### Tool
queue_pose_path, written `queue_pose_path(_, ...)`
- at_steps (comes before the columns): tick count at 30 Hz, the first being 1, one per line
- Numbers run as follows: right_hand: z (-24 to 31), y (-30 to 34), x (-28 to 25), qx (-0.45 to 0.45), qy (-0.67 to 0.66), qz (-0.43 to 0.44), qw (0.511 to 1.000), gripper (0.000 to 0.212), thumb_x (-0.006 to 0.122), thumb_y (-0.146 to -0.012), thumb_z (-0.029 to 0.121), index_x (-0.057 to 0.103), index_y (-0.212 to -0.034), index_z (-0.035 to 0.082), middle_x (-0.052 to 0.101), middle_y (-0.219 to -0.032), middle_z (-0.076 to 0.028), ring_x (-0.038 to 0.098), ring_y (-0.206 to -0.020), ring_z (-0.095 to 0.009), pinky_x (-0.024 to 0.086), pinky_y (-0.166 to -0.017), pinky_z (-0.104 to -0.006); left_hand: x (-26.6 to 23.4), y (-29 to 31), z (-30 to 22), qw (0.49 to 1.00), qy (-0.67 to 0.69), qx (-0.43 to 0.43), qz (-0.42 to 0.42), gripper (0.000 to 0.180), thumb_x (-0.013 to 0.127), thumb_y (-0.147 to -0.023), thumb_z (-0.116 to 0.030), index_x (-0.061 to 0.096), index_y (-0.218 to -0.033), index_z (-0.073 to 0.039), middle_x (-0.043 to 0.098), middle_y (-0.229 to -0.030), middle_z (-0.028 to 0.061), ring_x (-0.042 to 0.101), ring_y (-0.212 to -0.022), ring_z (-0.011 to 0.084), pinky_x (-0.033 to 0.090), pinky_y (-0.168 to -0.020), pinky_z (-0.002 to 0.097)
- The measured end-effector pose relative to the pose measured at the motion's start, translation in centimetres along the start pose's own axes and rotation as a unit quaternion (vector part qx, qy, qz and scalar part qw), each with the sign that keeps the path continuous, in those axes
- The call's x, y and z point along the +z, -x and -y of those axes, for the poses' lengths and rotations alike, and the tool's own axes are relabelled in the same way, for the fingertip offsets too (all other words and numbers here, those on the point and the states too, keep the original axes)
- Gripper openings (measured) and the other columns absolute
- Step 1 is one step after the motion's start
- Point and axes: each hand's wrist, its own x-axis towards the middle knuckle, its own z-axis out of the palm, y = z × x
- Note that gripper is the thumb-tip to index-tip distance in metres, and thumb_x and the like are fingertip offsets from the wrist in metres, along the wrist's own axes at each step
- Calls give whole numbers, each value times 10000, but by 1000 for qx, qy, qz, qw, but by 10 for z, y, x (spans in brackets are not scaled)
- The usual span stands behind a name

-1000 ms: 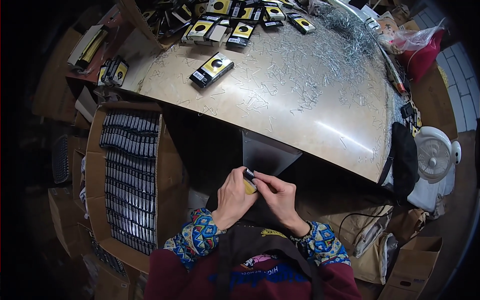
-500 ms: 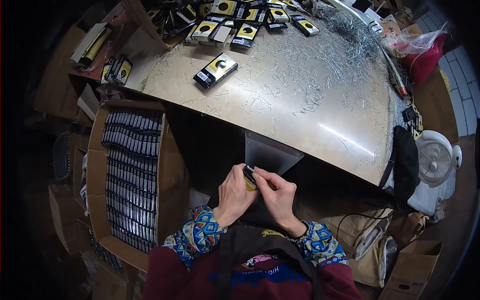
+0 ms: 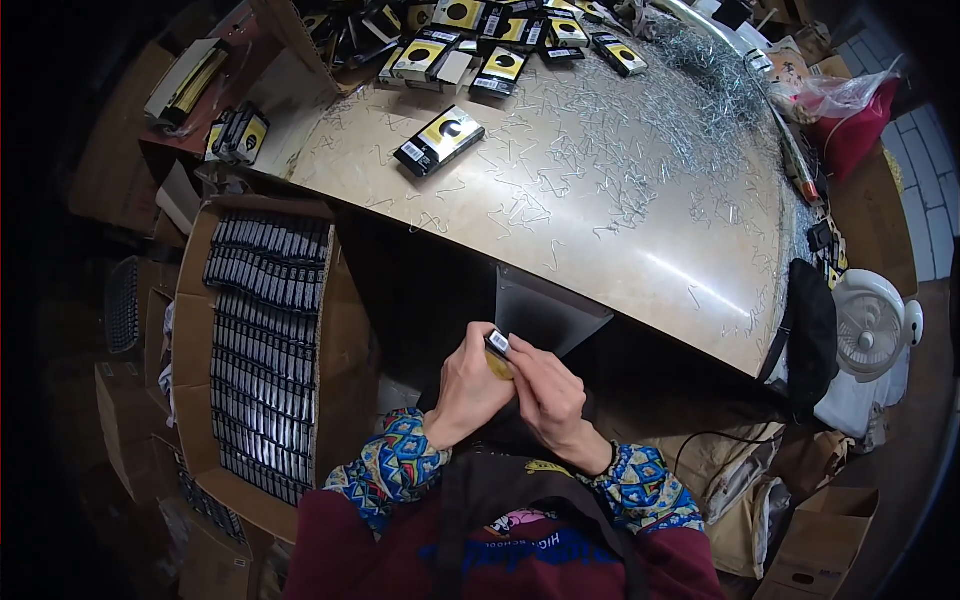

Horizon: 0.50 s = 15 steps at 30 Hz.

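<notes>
Left hand (image 3: 468, 388): curled, with fingers clamped on a small black-and-yellow rectangular box (image 3: 498, 345).
Right hand (image 3: 552, 400): fingers bunched together, touching the right side of the same box; cannot tell whether clamped on it.
Held box: between the 2 hands, above the lap and on the near side of the bench edge, with a white patch at the upper end.
Blue multicoloured patterned sleeves (image 3: 400, 468): around both forearms, just behind the wrists.
Pale brown, smooth-topped bench (image 3: 620, 272): beyond the hands.
Single black, yellow and white flat box (image 3: 440, 140): lying on the bench, apart from the pile.
Bent silver wire pieces: scattered over the bench, massed into a tangle (image 3: 705, 88) at the far right.
Black-and-yellow box pile (image 3: 420, 58): heaped along the far side.
Brown open cardboard carton (image 3: 350, 310): left of the hands, packed with rows of black-and-silver packets (image 3: 262, 390).
White round fan (image 3: 867, 325): beside the bench's right end.
</notes>
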Motion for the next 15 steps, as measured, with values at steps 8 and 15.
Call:
queue_pose_path(8, -8, -21, -25, 71, -89, 77, 991, 215, 593, -873, -70, 662, -1075, -41, 692, -1069, -174, 682, -943, -246, 524, -836, -311, -40, -10, -3, 991, 110, -10, 78, 719, 752, -802, -211, 335, -1344, 12, 498, -1221, 247, 541, -1142, 353, 449, -952, 397)
queue_pose_path(15, -4, -19, -34, 50, -65, 74, 994, 247, 616, -832, -98, 660, -1071, -55, 683, -920, -182, 670, -788, -278, 524, -705, -305, -225, -169, 42, 862, -385, 40, -328, 626, 666, -847, -279, 389, -1316, 31, 528, -1163, 244, 508, -1090, 408, 421, -893, 482)
